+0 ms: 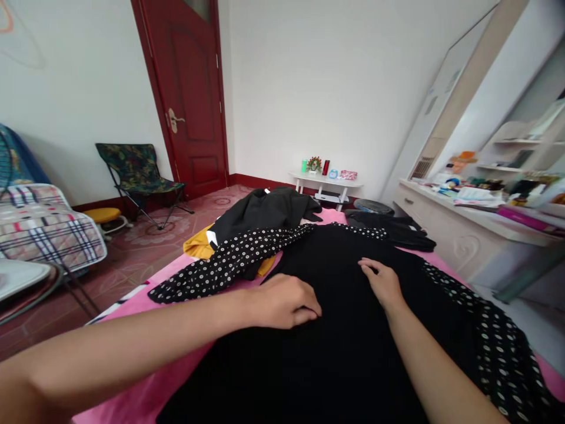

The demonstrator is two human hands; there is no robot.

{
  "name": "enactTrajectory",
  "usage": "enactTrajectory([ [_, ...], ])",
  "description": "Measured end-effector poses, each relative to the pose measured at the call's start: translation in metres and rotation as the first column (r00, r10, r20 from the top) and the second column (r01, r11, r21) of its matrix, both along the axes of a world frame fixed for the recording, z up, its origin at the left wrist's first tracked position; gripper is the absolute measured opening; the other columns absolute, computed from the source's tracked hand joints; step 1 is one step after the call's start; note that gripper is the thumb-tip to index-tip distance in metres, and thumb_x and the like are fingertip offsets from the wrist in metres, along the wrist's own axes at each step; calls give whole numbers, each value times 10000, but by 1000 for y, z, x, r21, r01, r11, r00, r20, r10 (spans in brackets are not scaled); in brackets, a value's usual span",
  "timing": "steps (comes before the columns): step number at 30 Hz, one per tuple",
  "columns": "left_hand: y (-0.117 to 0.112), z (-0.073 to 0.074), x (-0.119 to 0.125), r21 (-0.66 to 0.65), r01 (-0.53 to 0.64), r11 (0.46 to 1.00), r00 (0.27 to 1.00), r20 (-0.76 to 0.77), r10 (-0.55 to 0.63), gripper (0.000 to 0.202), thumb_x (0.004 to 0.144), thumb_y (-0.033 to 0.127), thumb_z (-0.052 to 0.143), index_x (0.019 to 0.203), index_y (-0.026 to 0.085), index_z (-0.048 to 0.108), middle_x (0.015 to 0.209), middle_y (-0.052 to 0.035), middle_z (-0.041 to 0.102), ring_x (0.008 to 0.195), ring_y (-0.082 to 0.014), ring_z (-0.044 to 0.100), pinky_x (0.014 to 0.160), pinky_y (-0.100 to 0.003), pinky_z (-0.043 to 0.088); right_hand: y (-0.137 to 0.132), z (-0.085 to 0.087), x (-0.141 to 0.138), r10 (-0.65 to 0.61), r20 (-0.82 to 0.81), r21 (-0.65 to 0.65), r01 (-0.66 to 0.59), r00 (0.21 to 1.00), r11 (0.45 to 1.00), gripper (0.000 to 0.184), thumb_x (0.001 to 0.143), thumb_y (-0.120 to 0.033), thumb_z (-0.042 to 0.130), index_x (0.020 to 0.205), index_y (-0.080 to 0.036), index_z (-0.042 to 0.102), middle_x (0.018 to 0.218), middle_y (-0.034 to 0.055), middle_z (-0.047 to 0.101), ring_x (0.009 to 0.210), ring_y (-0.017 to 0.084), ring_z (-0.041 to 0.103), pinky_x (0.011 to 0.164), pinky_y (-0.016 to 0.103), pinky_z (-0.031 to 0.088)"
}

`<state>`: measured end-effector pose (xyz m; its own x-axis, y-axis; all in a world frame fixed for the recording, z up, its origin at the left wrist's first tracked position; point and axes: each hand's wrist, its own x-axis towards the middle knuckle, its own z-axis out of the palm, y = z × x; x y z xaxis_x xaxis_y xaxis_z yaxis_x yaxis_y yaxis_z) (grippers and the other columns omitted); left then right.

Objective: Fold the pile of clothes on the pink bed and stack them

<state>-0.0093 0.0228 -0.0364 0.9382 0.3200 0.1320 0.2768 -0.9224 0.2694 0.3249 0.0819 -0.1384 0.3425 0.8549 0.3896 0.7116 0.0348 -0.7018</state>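
A black top [326,359] lies spread out in front of me, with long black sleeves patterned in white dots. One dotted sleeve [233,256] stretches out to the left. The other dotted sleeve [501,338] runs down along the right. Near the middle of the top, my left hand [286,301] is closed, its fingers curled down onto the black cloth. Farther up and to the right, my right hand [383,284] pinches at the cloth with thumb and fingers close together. Both hands hide the exact bit of fabric under their fingertips.
Beneath the top is a pink bed cover [145,386]. Dark clothes [269,212] and a yellow garment [199,244] lie beyond the left sleeve; more black clothing [388,228] lies at the far right. A cluttered dresser [459,229] stands right, a folding chair [141,171] left.
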Motion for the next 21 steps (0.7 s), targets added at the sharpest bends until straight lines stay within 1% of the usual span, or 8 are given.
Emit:
enactTrajectory([
  [1, 1, 5, -22, 93, -97, 991, 993, 72, 91, 261, 917, 248, 414, 1069, 245, 627, 1112, -27, 628, 1028, -160, 584, 914, -280, 437, 0, 0, 0, -2, 5, -2, 2, 1000, 1000, 296, 761, -354, 507, 924, -218, 714, 1164, 55, 654, 1113, 246, 573, 1001, 395, 389],
  [3, 8, 10, -63, 259, -336, 906, 936, 202, 289, 240, 889, 272, 457, 1072, 228, 606, 1163, -58, 580, 1076, -208, 539, 950, -349, 411, 1, 0, -1, -12, 27, -9, 13, 1000, 1000, 284, 754, -337, 508, 915, -226, 714, 1164, 49, 653, 1107, 247, 575, 996, 400, 392],
  [6, 22, 7, -111, 322, -584, 745, 809, 305, 503, 580, 741, 422, 647, 1248, 199, 475, 1282, -112, 487, 1155, -289, 466, 982, -438, 385, 2, 1, -3, -41, 59, -23, 42, 997, 999, 275, 763, -342, 505, 904, -237, 717, 1162, 43, 654, 1095, 247, 580, 985, 400, 399],
  [9, 30, -2, -133, 348, -614, 709, 789, 254, 559, 695, 716, 429, 662, 1317, 190, 408, 1271, -121, 489, 1139, -291, 471, 984, -438, 380, 1, 6, -7, -60, 79, -38, 63, 995, 997, 278, 777, -360, 499, 893, -236, 720, 1155, 48, 657, 1084, 249, 585, 973, 393, 409],
  [13, 28, -2, -126, 344, -577, 740, 810, 126, 573, 352, 864, 295, 443, 1187, 191, 539, 1123, -103, 573, 1019, -235, 537, 905, -363, 413, -5, 14, -15, -94, 67, -22, 95, 993, 995, 286, 776, -359, 498, 885, -220, 723, 1093, 57, 682, 1052, 255, 600, 946, 382, 427],
  [16, 32, 22, -111, 196, -640, 743, 764, 61, 642, 273, 866, 274, 383, 978, 196, 619, 940, -55, 621, 877, -194, 569, 830, -298, 419, -9, 17, -16, -159, -72, 53, 163, 985, 985, 302, 768, -340, 493, 906, -195, 720, 1004, 70, 708, 983, 254, 629, 912, 379, 449],
  [19, 48, 65, -96, -58, -704, 708, 710, -15, 704, 246, 806, 340, 442, 711, 179, 602, 711, -7, 603, 720, -178, 562, 737, -274, 428, -7, 27, -14, -203, -315, 174, 267, 927, 948, 294, 737, -296, 514, 906, -160, 713, 969, 92, 715, 941, 251, 648, 887, 374, 473],
  [21, 65, 96, -80, -242, -723, 647, 674, -39, 738, 257, 742, 370, 513, 605, 160, 572, 634, -7, 592, 650, -180, 560, 688, -286, 444, -6, 48, -16, -196, -504, 233, 351, 841, 907, 284, 717, -257, 526, 911, -140, 699, 969, 107, 712, 912, 240, 663, 840, 362, 501],
])
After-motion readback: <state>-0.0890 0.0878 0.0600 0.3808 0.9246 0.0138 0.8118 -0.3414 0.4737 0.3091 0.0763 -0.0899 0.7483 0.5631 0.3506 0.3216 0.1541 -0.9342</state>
